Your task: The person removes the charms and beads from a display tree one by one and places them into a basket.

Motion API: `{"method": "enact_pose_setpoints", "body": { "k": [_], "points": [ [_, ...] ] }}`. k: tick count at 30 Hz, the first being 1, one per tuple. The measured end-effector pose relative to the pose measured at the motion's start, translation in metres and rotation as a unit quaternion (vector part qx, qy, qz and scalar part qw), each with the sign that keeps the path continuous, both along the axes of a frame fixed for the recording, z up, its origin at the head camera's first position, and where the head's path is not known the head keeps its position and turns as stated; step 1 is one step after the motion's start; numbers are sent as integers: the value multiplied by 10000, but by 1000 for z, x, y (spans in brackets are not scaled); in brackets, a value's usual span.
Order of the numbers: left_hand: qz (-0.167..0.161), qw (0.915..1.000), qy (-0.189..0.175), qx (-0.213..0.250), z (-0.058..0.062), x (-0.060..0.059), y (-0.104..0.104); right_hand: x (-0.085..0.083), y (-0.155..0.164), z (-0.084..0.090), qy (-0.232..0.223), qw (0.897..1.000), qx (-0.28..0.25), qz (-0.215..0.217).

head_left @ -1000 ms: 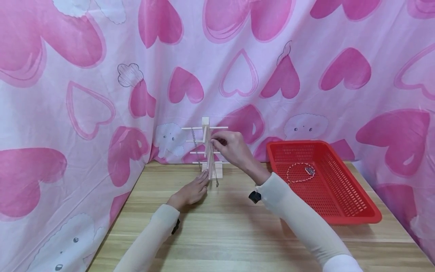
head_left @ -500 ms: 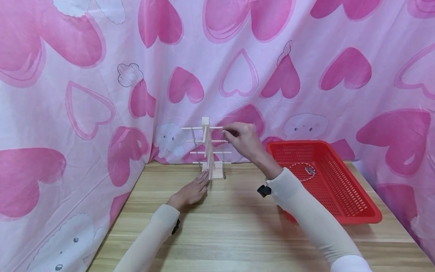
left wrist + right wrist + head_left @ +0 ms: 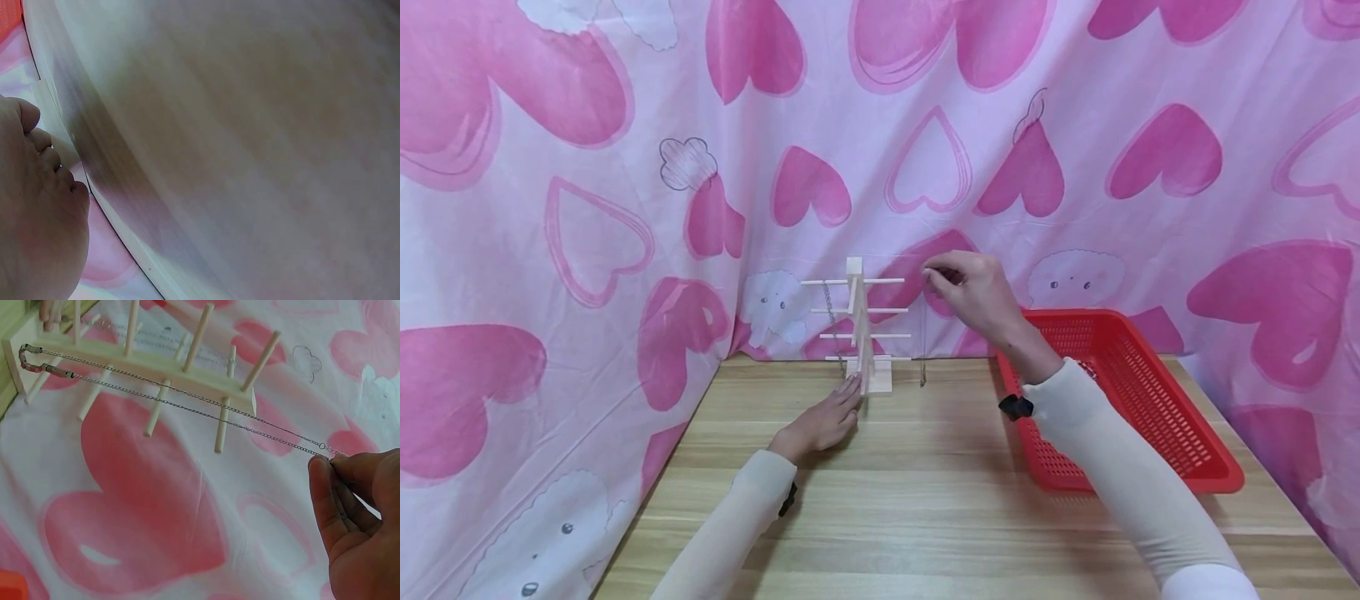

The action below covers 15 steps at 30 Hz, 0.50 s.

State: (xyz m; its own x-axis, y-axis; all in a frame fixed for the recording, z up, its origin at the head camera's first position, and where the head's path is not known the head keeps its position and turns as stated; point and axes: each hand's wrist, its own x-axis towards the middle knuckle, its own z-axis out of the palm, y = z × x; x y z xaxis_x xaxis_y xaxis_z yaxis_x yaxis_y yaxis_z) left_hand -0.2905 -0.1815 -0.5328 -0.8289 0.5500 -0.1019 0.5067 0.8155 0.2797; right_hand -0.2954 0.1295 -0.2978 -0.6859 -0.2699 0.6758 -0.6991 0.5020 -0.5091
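Note:
My right hand [image 3: 981, 287] pinches the end of a thin silver necklace [image 3: 59, 372] between thumb and fingertips. The doubled chain hangs down beside the wooden peg stand [image 3: 854, 267], a little right of its pegs. A U-shaped pendant with small bars at its ends dangles at the bottom, close over the table in the head view. My left hand [image 3: 827, 417] rests low at the stand's foot, fingers extended against it. From the left pegs hangs another chain [image 3: 830, 308]. In the left wrist view the left hand [image 3: 40, 206] shows at the left edge.
A red perforated basket [image 3: 1221, 479] stands on the right of the wooden table [image 3: 880, 517]; a beaded strand [image 3: 1086, 368] inside is mostly hidden behind my right forearm. Pink heart-print cloth [image 3: 925, 67] hangs behind and at both sides.
My right hand has moved right and up from the stand's post, carrying the necklace out past the peg ends. The left hand has stayed in place.

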Motion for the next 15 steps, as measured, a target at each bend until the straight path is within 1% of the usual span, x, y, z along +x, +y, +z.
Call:
{"method": "enact_pose_setpoints", "body": {
  "k": [4, 10, 15],
  "points": [
    [11, 9999, -35, 108, 0, 0, 0, 0, 11, 4, 15, 10000, 4, -76],
    [42, 10000, -60, 38, 0, 0, 1, -3, 27, 10, 62, 9998, -68, -154],
    [42, 10000, -30, 81, 1, 0, 1, -4, 40, 17, 107, 9994, -123, -296]
  ]
}}
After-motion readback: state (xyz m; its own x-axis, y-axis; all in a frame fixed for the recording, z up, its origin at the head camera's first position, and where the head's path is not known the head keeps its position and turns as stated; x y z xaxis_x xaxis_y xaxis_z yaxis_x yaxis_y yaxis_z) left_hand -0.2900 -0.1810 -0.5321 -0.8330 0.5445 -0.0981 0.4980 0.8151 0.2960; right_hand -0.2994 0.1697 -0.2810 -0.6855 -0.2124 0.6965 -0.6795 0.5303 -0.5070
